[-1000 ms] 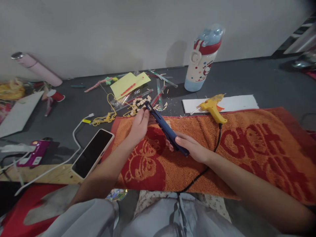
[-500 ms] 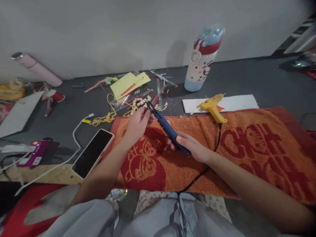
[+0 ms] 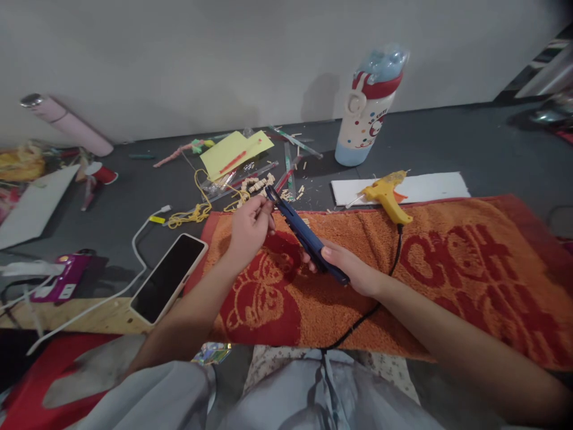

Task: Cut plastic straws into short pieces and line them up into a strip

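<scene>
My right hand is wrapped round the lower end of a long dark-blue tool with two handles, like pliers. It slants up and to the left above an orange and red towel. My left hand is closed beside the tool's dark far end, thumb and fingers pinched together; whatever it holds is too small or hidden to make out. Just beyond the tool's tip lie small pale wooden pieces and clear and red plastic strips.
A yellow glue gun rests on a white board, its black cord crossing the towel. Behind stands a water bottle. To the left are a phone, a white cable, yellow string and yellow paper.
My left hand has drawn slightly back from the tool's tip, and its fingers have curled in more. The right hand and the blue tool have barely moved.
</scene>
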`<action>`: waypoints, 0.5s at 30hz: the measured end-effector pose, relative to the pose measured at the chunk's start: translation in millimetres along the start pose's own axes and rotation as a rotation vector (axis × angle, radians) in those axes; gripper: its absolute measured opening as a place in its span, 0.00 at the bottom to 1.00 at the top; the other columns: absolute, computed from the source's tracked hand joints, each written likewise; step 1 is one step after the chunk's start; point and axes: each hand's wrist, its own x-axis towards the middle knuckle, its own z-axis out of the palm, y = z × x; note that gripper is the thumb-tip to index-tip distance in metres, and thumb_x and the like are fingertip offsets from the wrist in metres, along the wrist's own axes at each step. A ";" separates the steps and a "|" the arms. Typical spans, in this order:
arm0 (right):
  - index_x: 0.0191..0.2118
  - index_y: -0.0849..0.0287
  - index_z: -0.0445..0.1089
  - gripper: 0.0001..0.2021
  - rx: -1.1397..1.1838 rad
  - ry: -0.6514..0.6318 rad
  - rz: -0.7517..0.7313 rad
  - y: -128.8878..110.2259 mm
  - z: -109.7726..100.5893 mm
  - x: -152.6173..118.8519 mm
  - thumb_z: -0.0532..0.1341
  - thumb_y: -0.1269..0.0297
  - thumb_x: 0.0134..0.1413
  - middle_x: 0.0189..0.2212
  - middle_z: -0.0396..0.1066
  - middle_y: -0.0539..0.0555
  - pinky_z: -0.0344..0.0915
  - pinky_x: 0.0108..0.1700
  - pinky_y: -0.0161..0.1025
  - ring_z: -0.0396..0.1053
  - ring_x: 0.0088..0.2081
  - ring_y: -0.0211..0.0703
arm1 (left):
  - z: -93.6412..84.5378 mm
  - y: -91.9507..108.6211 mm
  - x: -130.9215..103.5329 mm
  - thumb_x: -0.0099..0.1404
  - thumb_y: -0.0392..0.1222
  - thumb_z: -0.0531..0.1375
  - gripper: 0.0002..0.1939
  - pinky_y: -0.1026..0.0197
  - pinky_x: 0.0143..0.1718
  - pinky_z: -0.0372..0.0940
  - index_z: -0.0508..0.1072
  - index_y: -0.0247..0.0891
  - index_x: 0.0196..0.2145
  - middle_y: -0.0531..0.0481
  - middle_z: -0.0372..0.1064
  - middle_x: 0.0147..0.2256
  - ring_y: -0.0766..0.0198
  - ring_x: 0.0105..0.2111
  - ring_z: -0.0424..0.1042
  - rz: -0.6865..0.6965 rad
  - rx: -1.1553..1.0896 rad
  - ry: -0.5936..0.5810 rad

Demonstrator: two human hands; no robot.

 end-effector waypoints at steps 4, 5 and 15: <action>0.34 0.59 0.65 0.25 -0.008 0.001 -0.007 0.7 -0.7 0.3 0.52 0.39 0.52 0.27 0.63 0.51 0.59 0.35 0.38 0.62 0.31 0.41 | 2.4 -3.6 1.9 0.62 0.53 0.57 0.17 0.69 0.16 0.55 0.63 0.38 0.24 0.58 0.60 0.13 0.72 0.12 0.60 -0.078 -0.192 -0.042; 0.34 0.59 0.65 0.25 -0.003 0.002 -0.012 0.6 -0.7 0.5 0.52 0.39 0.52 0.28 0.63 0.51 0.59 0.35 0.38 0.62 0.31 0.41 | 2.9 -5.0 2.4 0.61 0.54 0.57 0.18 0.69 0.16 0.54 0.62 0.38 0.24 0.59 0.59 0.13 0.73 0.11 0.60 -0.087 -0.228 -0.044; 0.33 0.59 0.64 0.22 0.070 0.004 -0.010 -6.1 0.2 0.9 0.57 0.41 0.50 0.29 0.63 0.51 0.59 0.33 0.36 0.61 0.30 0.38 | 0.1 0.4 2.5 0.63 0.47 0.57 0.14 0.68 0.17 0.56 0.62 0.38 0.25 0.60 0.58 0.14 0.72 0.13 0.63 -0.078 -0.133 -0.012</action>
